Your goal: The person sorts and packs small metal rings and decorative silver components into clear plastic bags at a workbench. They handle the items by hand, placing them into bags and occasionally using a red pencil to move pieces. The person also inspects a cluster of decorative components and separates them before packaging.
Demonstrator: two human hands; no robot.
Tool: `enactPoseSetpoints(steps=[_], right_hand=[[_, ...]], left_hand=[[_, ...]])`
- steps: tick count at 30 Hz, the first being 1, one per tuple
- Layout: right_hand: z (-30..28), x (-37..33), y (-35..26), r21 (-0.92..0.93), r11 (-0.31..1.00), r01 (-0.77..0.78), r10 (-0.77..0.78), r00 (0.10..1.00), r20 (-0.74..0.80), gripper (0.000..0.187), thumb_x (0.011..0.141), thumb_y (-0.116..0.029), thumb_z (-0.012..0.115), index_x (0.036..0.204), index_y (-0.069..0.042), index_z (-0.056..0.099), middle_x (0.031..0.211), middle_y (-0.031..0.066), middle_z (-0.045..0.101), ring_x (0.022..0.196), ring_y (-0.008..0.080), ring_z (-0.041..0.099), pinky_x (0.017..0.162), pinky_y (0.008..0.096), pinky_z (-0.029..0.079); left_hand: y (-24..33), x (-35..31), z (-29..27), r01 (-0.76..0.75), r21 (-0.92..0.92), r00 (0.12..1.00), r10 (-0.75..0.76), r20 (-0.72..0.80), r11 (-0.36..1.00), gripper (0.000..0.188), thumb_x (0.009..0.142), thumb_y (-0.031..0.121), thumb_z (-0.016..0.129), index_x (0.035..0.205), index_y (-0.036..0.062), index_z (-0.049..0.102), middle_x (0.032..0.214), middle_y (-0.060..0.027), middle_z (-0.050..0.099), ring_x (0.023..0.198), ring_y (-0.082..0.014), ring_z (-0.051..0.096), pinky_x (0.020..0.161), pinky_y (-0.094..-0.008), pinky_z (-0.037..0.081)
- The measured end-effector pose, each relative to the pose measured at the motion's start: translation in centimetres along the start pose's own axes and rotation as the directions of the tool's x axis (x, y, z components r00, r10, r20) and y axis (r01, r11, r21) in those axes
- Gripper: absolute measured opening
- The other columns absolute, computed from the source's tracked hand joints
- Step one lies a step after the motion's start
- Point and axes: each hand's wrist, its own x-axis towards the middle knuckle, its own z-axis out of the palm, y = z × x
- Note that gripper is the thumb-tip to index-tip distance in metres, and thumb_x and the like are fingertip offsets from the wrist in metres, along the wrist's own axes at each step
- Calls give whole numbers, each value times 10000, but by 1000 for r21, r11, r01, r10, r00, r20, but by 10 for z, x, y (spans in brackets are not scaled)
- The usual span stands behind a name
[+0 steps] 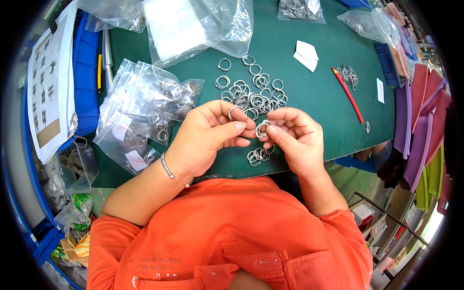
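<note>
Between thumb and fingers my left hand (212,130) pinches a silver metal ring (232,112). Close beside it, my right hand (297,137) is closed on a few similar rings (262,129), held at the fingertips; their exact number is hard to make out. Just beyond both hands lies a loose pile of silver rings (258,100) on the green tabletop (193,65). A smaller cluster of rings (257,156) rests near the table's front edge, below my fingers.
Clear bags of rings (145,111) lie left of my left arm. More plastic bags (208,29) sit at the back. On the right are a red pen (348,94), a small ring heap (348,76) and a white paper scrap (306,55). Blue bins (88,72) and printed sheets line the left.
</note>
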Motion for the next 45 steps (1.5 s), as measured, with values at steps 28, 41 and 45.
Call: enactPoseSetpoints(steps=[28,41,45], right_hand=[[-4,3,-1,-780,487,393,-285,916,284,138,758,-8,714,891,-26,682,895,89,598,750,243,595,632,332,500],[-4,11,-10,-801,382,461,-266,885,383,141,748,11,719,860,-18,638,893,100,588,813,299,572,718,368,483],[-11,7,-15,-811,419,408,-186,913,363,121,750,-1,730,842,-24,655,867,96,604,806,285,589,711,362,487]], left_hand=[[5,-26,-5,-407,910,866,351,356,83,145,777,-13,722,916,0,681,981,-116,634,843,-271,645,739,-335,531],[-2,-11,-4,-331,942,829,461,316,-51,195,786,-32,688,962,24,626,923,-116,573,816,-307,622,690,-360,516],[-8,-7,-11,-365,920,794,468,387,-142,177,778,-8,705,928,35,621,909,-109,568,803,-314,628,678,-375,519]])
